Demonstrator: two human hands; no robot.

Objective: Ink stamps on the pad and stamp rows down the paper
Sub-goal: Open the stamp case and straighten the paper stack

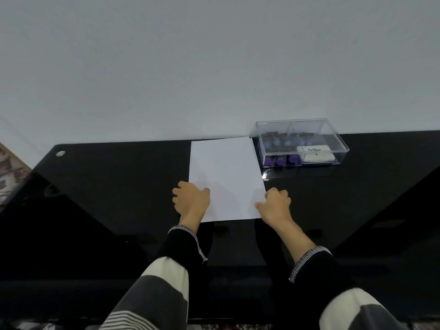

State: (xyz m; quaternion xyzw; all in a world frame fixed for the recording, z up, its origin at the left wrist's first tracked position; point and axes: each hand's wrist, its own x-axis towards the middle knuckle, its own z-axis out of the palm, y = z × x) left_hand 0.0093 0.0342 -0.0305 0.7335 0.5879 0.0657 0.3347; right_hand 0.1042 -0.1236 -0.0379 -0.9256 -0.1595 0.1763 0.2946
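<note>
Both hands hold the paper [226, 179] by its near corners: the left hand [191, 198] curls over the left edge, the right hand [275, 204] seems to pinch the right corner. The sheet's long axis runs away from them. Beyond the right hand, nearer it than the left, sits the closed box [301, 144] with stamps [281, 160] and pad [315, 154].

Blank white paper [225, 177] lies flat; purple-capped stamps [281, 160] and white pad [314, 154] sit boxed beside it.
</note>
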